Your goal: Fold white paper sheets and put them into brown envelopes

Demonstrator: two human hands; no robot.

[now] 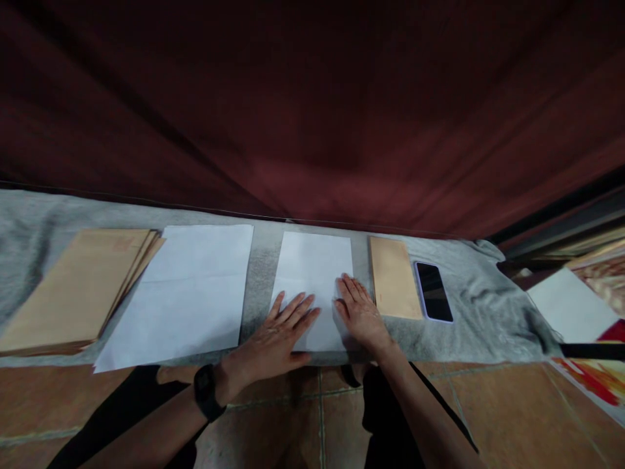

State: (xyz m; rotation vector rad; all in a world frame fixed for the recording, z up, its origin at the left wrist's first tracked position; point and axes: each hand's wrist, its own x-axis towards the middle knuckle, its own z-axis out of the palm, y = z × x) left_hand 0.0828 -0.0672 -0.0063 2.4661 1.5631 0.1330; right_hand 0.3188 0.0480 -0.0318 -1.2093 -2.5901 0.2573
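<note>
White sheet [312, 264]: flat on the bench [488, 306], between its far and near edges, around mid-length.
Left hand [278, 335]: grip wide, fingers spread over the sheet's near-left part, holding nothing.
Right hand [364, 319]: grip slack, laid across the sheet's right border, also empty.
Smoothing: apparently the step in hand.
Next move: probably calls for even pressure, without dragging the sheet askew.

1 black wristwatch [209, 393], black trousers [385, 423]
</note>
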